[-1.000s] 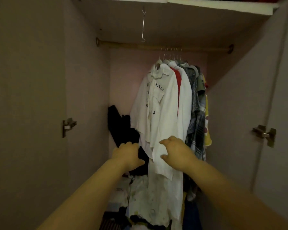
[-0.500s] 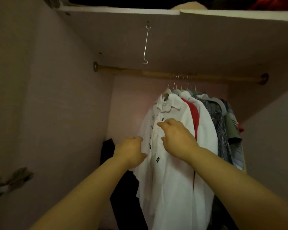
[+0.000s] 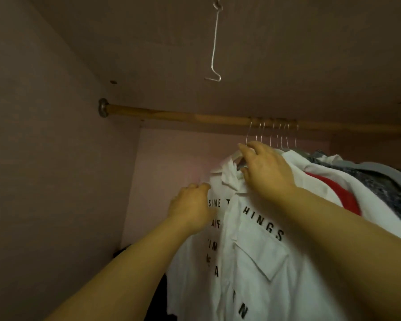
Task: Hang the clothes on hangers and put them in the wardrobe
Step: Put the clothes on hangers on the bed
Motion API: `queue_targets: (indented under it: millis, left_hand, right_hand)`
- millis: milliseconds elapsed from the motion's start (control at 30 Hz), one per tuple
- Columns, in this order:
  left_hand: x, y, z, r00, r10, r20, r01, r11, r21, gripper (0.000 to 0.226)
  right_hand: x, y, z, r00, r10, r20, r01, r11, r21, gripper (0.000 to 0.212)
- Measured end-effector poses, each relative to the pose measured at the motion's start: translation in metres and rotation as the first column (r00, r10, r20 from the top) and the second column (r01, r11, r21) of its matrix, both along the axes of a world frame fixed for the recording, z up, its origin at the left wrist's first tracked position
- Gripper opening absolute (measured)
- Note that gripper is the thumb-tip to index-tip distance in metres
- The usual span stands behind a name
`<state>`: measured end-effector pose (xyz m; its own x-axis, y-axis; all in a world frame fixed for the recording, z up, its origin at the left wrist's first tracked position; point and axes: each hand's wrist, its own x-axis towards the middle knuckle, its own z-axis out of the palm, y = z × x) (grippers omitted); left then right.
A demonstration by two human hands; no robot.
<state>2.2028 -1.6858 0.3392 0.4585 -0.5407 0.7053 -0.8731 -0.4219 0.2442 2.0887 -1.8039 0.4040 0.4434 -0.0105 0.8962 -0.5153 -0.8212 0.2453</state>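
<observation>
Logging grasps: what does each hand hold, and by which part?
The right hand pinches the white black-lettered shirt at its collar; the left hand seems to have a grip on that shirt's shoulder edge.

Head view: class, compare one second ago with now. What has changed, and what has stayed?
Both hands rose up the lettered shirt: right hand now pinching its collar at the hanger, left hand at its shoulder. Shirt and other clothes stay hung on the rail.
</observation>
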Motion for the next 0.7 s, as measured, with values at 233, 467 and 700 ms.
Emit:
queue_targets:
  millis: [233, 467, 700]
  left_hand:
    - [0.026, -0.037, 0.016, 0.987, -0.095, 0.127, 0.119, 0.973, -0.196, 0.054]
    - [0.024, -0.038, 0.038, 0.967, -0.080, 0.242, 0.172, 0.905, -0.389, 0.057]
    - [0.007, 0.013, 0.021, 0.940, 0.175, 0.293, 0.009, 0.846, -0.533, 0.056]
  right_hand:
    - [0.011, -0.042, 0.011, 0.961, -0.254, 0.113, 0.260, 0.965, -0.043, 0.031]
    - [0.001, -0.039, 0.023, 0.979, -0.127, 0.158, 0.151, 0.977, -0.149, 0.043]
    - [0.004, 0.006, -0.015, 0.912, 0.391, 0.125, -0.331, 0.881, -0.339, 0.035]
